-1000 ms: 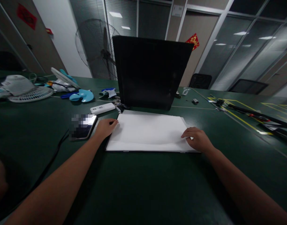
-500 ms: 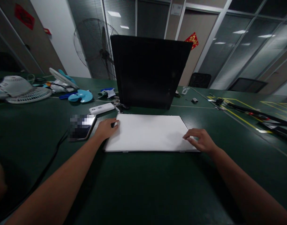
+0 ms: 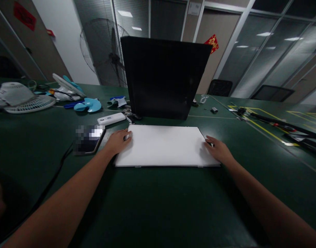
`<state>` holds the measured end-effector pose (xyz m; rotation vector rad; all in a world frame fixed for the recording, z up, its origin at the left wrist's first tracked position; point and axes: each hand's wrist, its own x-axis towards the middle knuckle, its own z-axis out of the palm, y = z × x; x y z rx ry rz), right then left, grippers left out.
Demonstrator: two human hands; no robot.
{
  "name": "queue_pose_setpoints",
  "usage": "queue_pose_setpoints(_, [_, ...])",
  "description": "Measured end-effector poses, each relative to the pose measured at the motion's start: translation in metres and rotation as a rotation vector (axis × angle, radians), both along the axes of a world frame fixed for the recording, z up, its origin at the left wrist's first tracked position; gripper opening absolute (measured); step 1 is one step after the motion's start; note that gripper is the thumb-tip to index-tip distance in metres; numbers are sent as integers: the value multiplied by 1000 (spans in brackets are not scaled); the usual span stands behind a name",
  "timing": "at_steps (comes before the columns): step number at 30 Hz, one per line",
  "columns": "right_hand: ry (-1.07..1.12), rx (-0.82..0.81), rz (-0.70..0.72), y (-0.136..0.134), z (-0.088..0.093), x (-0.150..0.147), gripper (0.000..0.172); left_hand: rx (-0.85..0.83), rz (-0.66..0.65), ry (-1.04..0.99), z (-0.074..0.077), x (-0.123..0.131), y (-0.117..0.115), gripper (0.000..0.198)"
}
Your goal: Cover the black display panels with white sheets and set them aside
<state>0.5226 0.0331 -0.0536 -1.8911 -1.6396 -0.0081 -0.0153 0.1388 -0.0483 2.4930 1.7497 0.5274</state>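
A thin white rectangular panel lies flat on the green tabletop, with small tabs along its near edge. My left hand grips its left side, the thumb resting on the white face and the fingers along the edge. On the opposite side, my right hand is closed around the right edge, thumb on top. Part of each hand's fingers is hidden at the panel's borders. Just behind the panel stands a large black screen-like panel, upright and leaning slightly.
Left of my left hand lie a phone with a black cable and a white oblong device. Farther left are a white fan part and blue fan blades. Long black strips lie at the right.
My right hand has shifted slightly and settled onto the panel's right edge, its thumb and fingers now against it. The left hand and the panel stay nearly in place.
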Motion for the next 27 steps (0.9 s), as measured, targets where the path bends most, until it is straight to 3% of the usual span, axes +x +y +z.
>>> queue_pose_setpoints(5, [473,-12,103,9,-6,-3,44,-52,11,5,1,4,-2,56])
queue_pose_setpoints(11, [842,-10,250,8,12,15,41,-43,3,30,-1,4,-1,61])
queue_pose_setpoints(20, [1028,80,226,-10,39,2,71,-30,10,9,1,7,-5,63])
queue_pose_setpoints(24, [1043,-46,130,-5,29,5,75,-18,20,17,2,6,-6,61])
queue_pose_setpoints(27, [818,-132,145,-2,17,10,60,-14,22,12,1,5,-5,59])
